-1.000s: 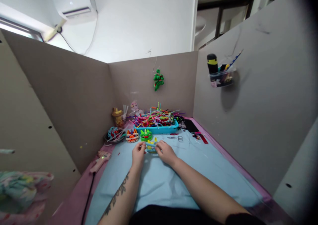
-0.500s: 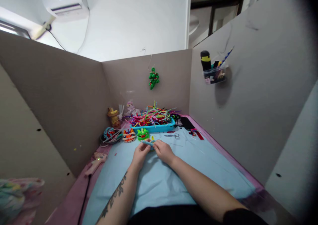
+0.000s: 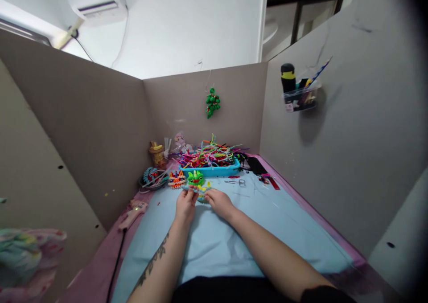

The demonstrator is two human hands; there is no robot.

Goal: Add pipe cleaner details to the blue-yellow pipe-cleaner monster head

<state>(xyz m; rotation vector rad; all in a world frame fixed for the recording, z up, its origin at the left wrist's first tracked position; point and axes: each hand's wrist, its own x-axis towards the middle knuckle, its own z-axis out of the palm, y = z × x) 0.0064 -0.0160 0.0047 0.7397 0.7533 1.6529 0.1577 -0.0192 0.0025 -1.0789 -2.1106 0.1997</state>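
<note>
My left hand is closed, with the thumb and fingers pinching a light-blue pipe cleaner. To its right my right hand is also closed, its fingertips pinching at the light-blue fuzzy stem; its far fingers are hidden. Between and just behind both hands shows a blue-and-yellow pipe-cleaner piece, partly covered by the fingers. Beyond them sit a green pipe-cleaner animal head and an orange-and-white one.
A blue tray heaped with coloured pipe cleaners stands at the back. Scissors lie to the right. On the left are a dark bowl and a pink glue gun with a cord. Grey panels enclose the table.
My hands have drawn slightly apart, the left one turning more upright, and more of the blue-and-yellow piece shows between them. The whole view has shifted a little.
</note>
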